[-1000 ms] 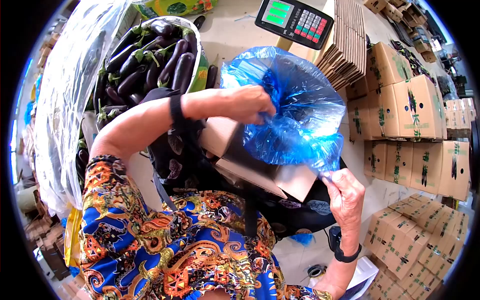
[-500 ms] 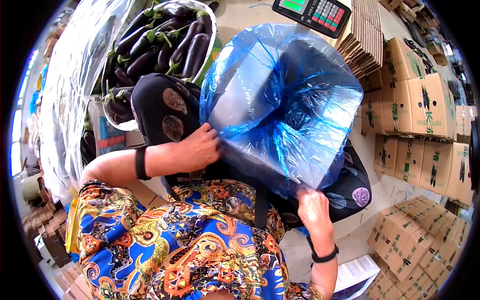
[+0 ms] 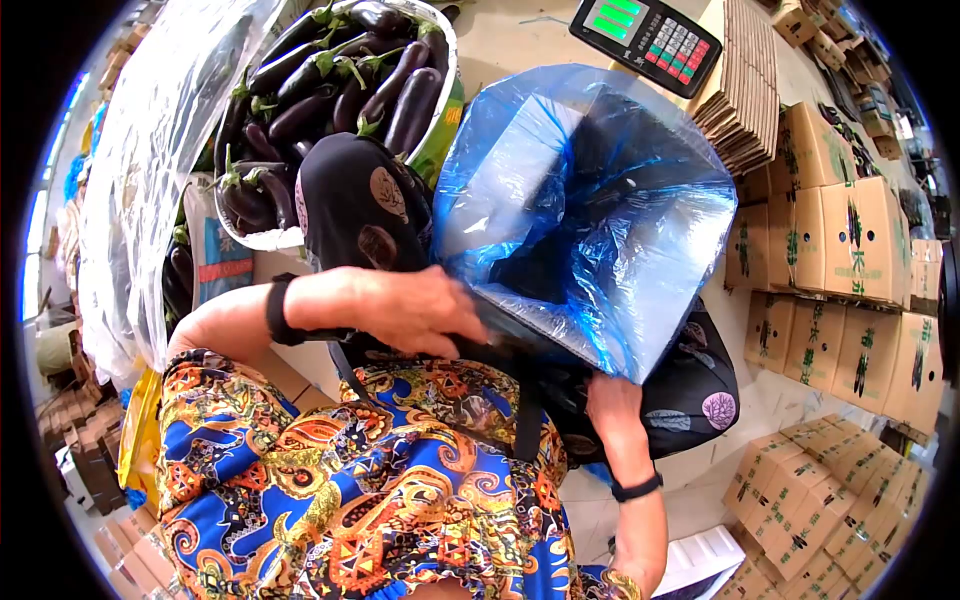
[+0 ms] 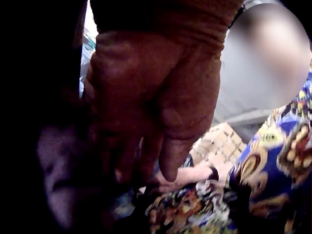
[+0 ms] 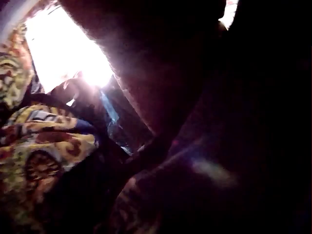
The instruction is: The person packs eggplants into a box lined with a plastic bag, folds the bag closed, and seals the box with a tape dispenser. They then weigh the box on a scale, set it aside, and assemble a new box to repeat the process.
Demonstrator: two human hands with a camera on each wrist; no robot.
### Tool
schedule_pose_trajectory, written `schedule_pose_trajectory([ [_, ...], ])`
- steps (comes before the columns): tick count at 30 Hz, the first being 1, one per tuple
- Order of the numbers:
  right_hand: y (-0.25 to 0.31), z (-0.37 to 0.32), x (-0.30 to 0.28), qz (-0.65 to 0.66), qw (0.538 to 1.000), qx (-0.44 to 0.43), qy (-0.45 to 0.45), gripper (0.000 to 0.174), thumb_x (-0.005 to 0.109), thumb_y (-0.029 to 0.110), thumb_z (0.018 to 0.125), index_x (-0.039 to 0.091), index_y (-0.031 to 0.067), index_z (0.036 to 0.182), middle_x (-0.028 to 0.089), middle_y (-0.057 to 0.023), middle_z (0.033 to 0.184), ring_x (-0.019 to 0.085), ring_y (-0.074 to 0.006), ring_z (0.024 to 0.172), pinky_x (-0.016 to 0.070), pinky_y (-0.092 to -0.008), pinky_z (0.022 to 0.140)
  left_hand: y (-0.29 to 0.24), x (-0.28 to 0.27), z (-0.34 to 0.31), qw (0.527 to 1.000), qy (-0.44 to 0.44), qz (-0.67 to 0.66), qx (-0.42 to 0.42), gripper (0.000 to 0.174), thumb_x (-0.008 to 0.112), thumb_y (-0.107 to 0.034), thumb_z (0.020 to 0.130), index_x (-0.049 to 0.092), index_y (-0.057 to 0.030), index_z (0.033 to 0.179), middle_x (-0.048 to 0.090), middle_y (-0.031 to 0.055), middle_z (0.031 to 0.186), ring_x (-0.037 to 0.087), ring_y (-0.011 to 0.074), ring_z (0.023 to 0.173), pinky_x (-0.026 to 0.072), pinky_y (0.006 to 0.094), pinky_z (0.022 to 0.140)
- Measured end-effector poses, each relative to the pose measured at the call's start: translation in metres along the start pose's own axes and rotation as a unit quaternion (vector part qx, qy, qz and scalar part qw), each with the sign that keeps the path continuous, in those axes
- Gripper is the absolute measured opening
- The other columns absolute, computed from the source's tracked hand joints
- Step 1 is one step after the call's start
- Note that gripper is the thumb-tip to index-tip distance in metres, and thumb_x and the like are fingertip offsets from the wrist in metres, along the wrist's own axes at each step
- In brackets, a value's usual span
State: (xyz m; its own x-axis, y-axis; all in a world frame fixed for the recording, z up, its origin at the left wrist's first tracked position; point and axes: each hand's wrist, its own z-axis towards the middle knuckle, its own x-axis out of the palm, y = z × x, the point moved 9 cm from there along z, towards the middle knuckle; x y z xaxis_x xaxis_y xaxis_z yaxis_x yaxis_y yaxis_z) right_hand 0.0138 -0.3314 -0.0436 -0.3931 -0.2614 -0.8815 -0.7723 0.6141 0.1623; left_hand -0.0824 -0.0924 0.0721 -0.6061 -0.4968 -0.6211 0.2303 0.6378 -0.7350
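Observation:
A cardboard box lined with a thin blue plastic bag (image 3: 670,255) stands between the person's knees, the film folded out over its rim. The left hand (image 3: 420,310) is at the box's near left side, slightly blurred, its fingertips right at the near edge. In the left wrist view the left hand (image 4: 156,102) appears dark, with thumb and fingers extended and nothing in them. The right hand (image 3: 613,400) is at the near right corner, its fingers hidden beneath the bag's edge; whether they grip the film I cannot tell. The right wrist view is mostly dark.
A lined basket (image 3: 450,75) heaped with eggplants (image 3: 310,110) stands to the left. Beyond the box are a scale display (image 3: 645,40) and a stack of flat cardboard (image 3: 745,85). Printed cartons (image 3: 850,235) are piled at right. Clear plastic sheeting (image 3: 160,170) hangs at far left.
The blue bag, bunched between both hands above the box earlier, now lies spread open over it. Both hands have come down to the near side, and the left has slid right along the edge.

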Motion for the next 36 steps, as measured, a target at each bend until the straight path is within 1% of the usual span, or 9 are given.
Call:
schedule_pose_trajectory([
  [3,0.015,-0.038,-0.062,-0.023,0.999,0.019,0.026,0.029,0.067,0.012,0.084,0.066,-0.0003,0.11,0.066,-0.0184,0.112,0.061,-0.0354,0.109,0.0476,-0.0454,0.091,-0.011,-0.052,-0.016,0.985,-0.116,0.125,-0.007,0.029,0.069,-0.022,0.086,0.064,-0.0073,0.111,0.064,0.0114,0.101,0.057,0.0301,0.104,0.0434,0.0434,0.091],
  [6,0.018,-0.069,-0.128,0.088,0.992,-0.01,-0.084,0.026,0.07,0.018,0.085,0.069,0.0001,0.104,0.07,-0.0163,0.102,0.066,-0.0343,0.092,0.0504,-0.0421,0.083,0.002,-0.062,-0.021,0.984,-0.009,0.152,-0.096,0.024,0.071,-0.022,0.084,0.063,-0.0071,0.101,0.063,0.0113,0.095,0.06,0.0292,0.101,0.0461,0.0432,0.087],
  [11,0.009,-0.045,-0.203,0.17,0.963,0.043,-0.203,0.027,0.069,0.004,0.084,0.064,-0.0015,0.111,0.065,-0.0208,0.11,0.065,-0.0368,0.098,0.0526,-0.0403,0.086,0.026,-0.126,-0.012,0.991,-0.061,0.081,-0.087,0.046,0.07,-0.023,0.087,0.059,-0.0006,0.126,0.068,0.0189,0.112,0.066,0.0337,0.103,0.0538,0.0416,0.092],
  [17,-0.008,0.05,-0.208,-0.041,0.96,-0.026,-0.277,0.049,0.073,0.018,0.084,0.058,-0.0041,0.124,0.057,-0.0303,0.127,0.054,-0.0458,0.114,0.0447,-0.0482,0.101,0.097,-0.171,-0.013,0.986,-0.034,-0.025,-0.163,0.054,0.069,-0.026,0.089,0.055,-0.0047,0.137,0.063,0.0177,0.131,0.065,0.0337,0.111,0.0524,0.0473,0.097],
  [20,-0.082,0.111,-0.156,0.076,0.981,0.069,-0.163,0.061,0.069,0.036,0.089,0.054,-0.0056,0.13,0.048,-0.0337,0.137,0.048,-0.0495,0.123,0.0402,-0.0499,0.105,0.104,-0.176,-0.007,0.985,-0.025,-0.025,-0.167,0.058,0.068,-0.024,0.087,0.053,-0.0052,0.14,0.059,0.0197,0.135,0.061,0.034,0.117,0.0505,0.0481,0.1],
  [23,-0.069,0.125,-0.172,0.068,0.965,0.088,-0.235,0.068,0.072,0.042,0.084,0.054,-0.0051,0.13,0.049,-0.0326,0.136,0.047,-0.0492,0.124,0.0397,-0.0508,0.106,0.113,-0.162,0.018,0.989,0.001,-0.034,-0.145,0.065,0.067,-0.027,0.085,0.048,-0.0056,0.144,0.056,0.0221,0.138,0.057,0.0364,0.123,0.0461,0.0478,0.104],
  [27,-0.056,0.111,-0.176,-0.13,0.951,0.193,-0.204,0.086,0.078,0.049,0.078,0.046,-0.0042,0.138,0.036,-0.0314,0.147,0.044,-0.0463,0.128,0.0397,-0.0527,0.105,0.152,-0.119,0.048,0.985,0.091,-0.02,-0.147,0.074,0.062,-0.042,0.089,0.04,-0.003,0.148,0.053,0.0256,0.14,0.051,0.0394,0.128,0.0397,0.0457,0.109],
  [32,-0.111,0.122,-0.126,0.125,0.941,0.245,-0.198,0.112,0.078,0.054,0.075,0.021,-0.0074,0.15,0.012,-0.0377,0.155,0.025,-0.0528,0.142,0.0304,-0.0506,0.115,0.186,-0.094,0.076,0.984,0.107,-0.064,-0.131,0.073,0.061,-0.057,0.089,0.056,0.0033,0.131,0.063,0.0253,0.122,0.061,0.0369,0.11,0.0467,0.0438,0.096],
  [36,-0.131,0.171,-0.067,0.392,0.892,0.156,-0.163,0.082,0.072,0.027,0.077,0.034,0.0024,0.146,0.055,-0.0275,0.134,0.054,-0.0418,0.124,0.0418,-0.0415,0.105,0.195,-0.095,0.09,0.991,0.036,-0.078,-0.106,0.066,0.064,-0.055,0.088,0.066,0.0068,0.11,0.07,0.0215,0.097,0.066,0.0333,0.09,0.0503,0.0428,0.079],
])
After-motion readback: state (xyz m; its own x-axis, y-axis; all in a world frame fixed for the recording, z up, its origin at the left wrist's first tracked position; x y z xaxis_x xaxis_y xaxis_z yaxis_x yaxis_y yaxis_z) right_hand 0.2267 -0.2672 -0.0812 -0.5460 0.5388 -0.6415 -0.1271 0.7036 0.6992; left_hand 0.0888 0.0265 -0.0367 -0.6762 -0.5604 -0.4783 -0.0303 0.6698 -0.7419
